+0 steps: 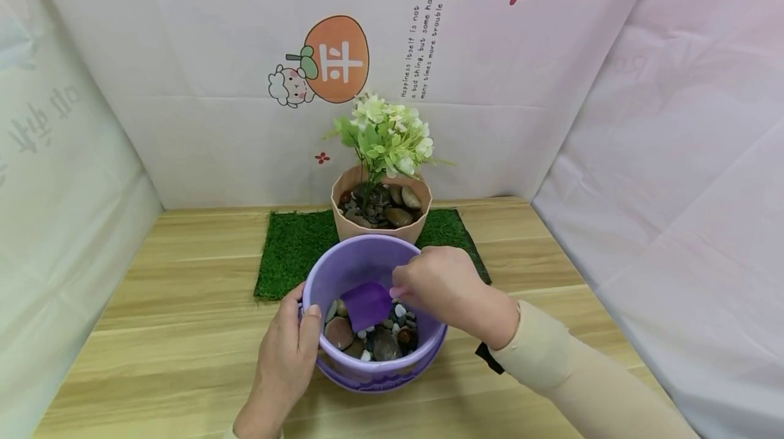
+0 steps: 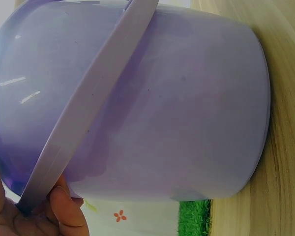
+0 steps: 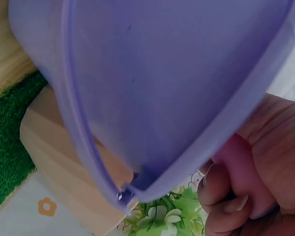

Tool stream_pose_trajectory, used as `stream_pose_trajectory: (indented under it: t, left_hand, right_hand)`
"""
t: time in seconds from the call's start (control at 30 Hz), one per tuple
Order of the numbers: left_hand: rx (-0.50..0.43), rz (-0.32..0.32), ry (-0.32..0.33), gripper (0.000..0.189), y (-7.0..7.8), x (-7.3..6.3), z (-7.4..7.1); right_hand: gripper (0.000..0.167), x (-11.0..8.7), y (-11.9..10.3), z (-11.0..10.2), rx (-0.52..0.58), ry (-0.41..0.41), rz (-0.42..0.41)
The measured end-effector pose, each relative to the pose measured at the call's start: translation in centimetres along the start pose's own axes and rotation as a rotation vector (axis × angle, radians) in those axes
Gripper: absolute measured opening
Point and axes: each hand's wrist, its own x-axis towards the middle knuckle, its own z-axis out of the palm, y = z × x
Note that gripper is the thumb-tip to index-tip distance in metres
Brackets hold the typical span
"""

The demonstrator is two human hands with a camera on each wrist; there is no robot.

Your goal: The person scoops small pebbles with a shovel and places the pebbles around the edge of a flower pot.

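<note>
While your left fingers steady the bucket (image 1: pixel 361 258), the step in hand looks to be scooping: the shovel (image 1: pixel 366 304) is down inside, and no stone shows on its purple blade. The fingers of your right hand (image 1: pixel 447 282) are curled round the shovel's pink handle (image 3: pixel 246 172), just over the bucket's far right rim, and the blade reaches from them inward and to the left. Your left hand (image 1: pixel 284 340) grips the rim, thumb over the edge and fingers against the outside, by one end of the bucket's carrying handle (image 2: pixel 83 108). The stones (image 1: pixel 386 344) lie below your right fingers, along the bucket's floor; you can't tell whether the blade touches them. Beyond both sets of fingers, just behind the bucket, stands the flowerpot (image 1: pixel 344 222), stones around its plant (image 1: pixel 392 133), on green turf (image 1: pixel 294 248) over the counter (image 1: pixel 184 330).

The next move, as I judge it, calls for you to lower the blade's edge among the stones and work it underneath, keeping your left grip firm. Large stones could roll off, so lift with the blade level.
</note>
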Motion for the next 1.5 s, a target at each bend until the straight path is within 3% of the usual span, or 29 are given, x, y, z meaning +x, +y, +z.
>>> stream_pose_trajectory:
  t: [0.37,1.03,1.5]
  left_hand:
    - [0.012,0.023,0.014,0.044,0.1,0.0,-0.1]
    - [0.016,0.027,0.034,0.042,0.0,-0.1,0.1]
    - [0.012,0.046,0.03,0.044,0.2,-0.1,-0.1]
  right_hand:
    - [0.036,0.3,-0.9,0.5,-0.042,-0.045,-0.034]
    - [0.042,0.0,-1.2,1.6,-0.112,0.064,-0.07]
    - [0.043,-0.3,-0.9,1.4,-0.033,-0.056,-0.039]
